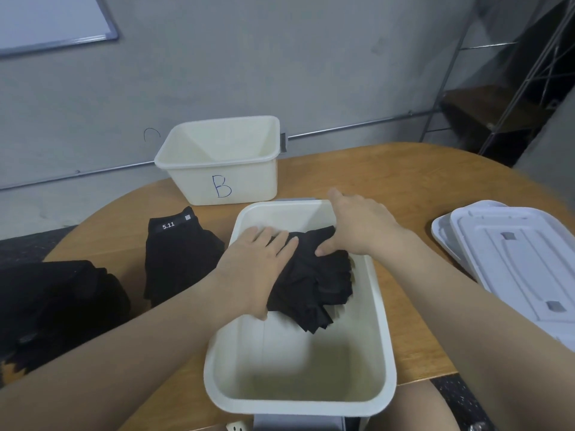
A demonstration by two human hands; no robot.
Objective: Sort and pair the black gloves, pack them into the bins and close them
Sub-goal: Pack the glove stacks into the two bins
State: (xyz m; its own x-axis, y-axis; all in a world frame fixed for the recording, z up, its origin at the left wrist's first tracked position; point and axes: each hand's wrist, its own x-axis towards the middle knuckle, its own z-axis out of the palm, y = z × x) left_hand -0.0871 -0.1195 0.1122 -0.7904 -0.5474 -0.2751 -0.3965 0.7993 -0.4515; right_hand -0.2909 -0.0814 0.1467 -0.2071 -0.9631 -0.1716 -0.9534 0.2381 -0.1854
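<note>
A: Start at the left edge. What lies there?

B: A dark heap of black gloves [53, 303] on the desk [420, 188], partly cut off by the frame. Just right of it sits a flatter stack of gloves [180, 259] with a white "5.11" label on the top cuff.

A: And behind those?

B: A white bin marked B [222, 163] stands toward the back of the desk, open, with nothing visible inside.

A: Where are the hands?

B: Both reach into the near bin [298, 402], which stands at the front edge of the desk. The left hand [258, 259] lies flat over the left side of a bundle of black gloves [311, 281]; its grip is spread, fingers straight and resting on the fabric. The bundle sits in the far half of that bin, its fingertips fanned toward the right wall.

A: The right hand?

B: The right hand [357, 225] comes over the far right rim, with its thumb pressing the top of the bundle. Its other fingers look fairly straight and point toward the far rim, so the grip reads as spread rather than pinching.

A: Anything further right?

B: Two white lids [510, 259], stacked and slightly offset, lie on the desk at the right edge.
</note>
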